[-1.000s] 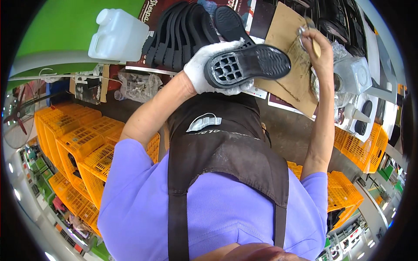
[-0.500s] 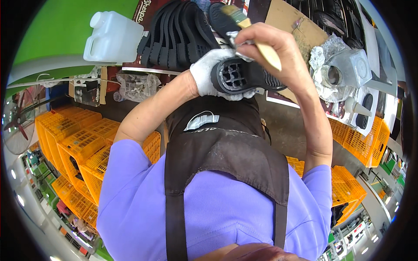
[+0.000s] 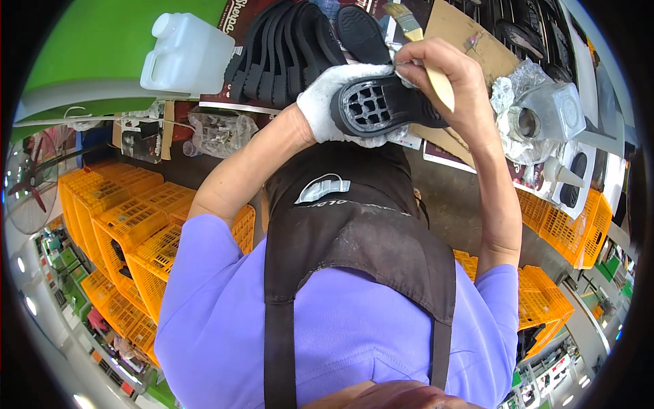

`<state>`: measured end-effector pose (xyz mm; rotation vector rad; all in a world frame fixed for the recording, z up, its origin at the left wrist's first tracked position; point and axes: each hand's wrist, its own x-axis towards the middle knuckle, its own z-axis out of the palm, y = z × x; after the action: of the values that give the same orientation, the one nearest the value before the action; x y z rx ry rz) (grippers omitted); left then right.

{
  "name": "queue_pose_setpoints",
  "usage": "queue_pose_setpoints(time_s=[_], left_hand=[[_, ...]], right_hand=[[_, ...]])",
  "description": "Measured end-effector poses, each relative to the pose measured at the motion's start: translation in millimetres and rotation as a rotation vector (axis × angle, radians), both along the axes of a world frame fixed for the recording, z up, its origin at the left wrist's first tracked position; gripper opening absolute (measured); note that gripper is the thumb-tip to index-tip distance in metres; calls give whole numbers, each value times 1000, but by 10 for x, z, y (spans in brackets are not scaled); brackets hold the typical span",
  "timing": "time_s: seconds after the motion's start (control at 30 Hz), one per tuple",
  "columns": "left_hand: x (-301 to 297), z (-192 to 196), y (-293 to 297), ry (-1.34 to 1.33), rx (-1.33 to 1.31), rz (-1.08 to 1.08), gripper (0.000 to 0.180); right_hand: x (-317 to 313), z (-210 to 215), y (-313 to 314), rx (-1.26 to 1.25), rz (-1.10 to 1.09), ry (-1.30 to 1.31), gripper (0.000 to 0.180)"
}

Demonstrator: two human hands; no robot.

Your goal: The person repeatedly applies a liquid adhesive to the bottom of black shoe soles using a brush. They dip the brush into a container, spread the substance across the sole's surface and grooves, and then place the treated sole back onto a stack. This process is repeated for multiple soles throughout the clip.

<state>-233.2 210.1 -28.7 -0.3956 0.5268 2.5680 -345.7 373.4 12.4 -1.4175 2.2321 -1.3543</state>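
I see my gloved left hand (image 3: 332,102) wrapped around a black shoe sole (image 3: 385,105), held up over the counter (image 3: 446,146). My right hand (image 3: 446,71) grips a paintbrush (image 3: 426,51) and hides the sole's far end. Behind, a row of soles (image 3: 283,48) crowds the counter; a white jug (image 3: 187,54) sits left.

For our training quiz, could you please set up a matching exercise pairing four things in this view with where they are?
1. black shoe sole
2. brush
3. white plastic jug
4. metal can

a. on the bench, far left
b. in the gloved left hand
c. on crumpled wrap, at the right
d. in the bare right hand

Pairs: 1-b, 2-d, 3-a, 4-c
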Motion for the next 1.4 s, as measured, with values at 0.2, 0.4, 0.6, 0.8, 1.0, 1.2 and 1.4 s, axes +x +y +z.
queue_pose_setpoints(time_s=[0.2,0.4,0.6,0.8,1.0,1.2,1.4], left_hand=[[-17,62,-31,-48,76,74,39],[-169,-594,-30,650,-828,242,18],[-54,-107,-80,171,273,226,32],[-39,35,-133,-47,153,285,42],[-36,-20,-62,143,49,352,46],[-57,-52,113,192,24,500,43],[-14,-117,127,165,72,382,51]], right_hand=[[8,98,-50,-159,-52,185,17],[514,200,-267,-186,195,175,25],[537,185,-17,-81,264,274,25],[441,162,224,-306,-205,209,26],[549,-58,161,-399,-327,1,24],[684,-211,-64,-510,-279,46,25],[115,-365,175,-419,-595,264,25]])
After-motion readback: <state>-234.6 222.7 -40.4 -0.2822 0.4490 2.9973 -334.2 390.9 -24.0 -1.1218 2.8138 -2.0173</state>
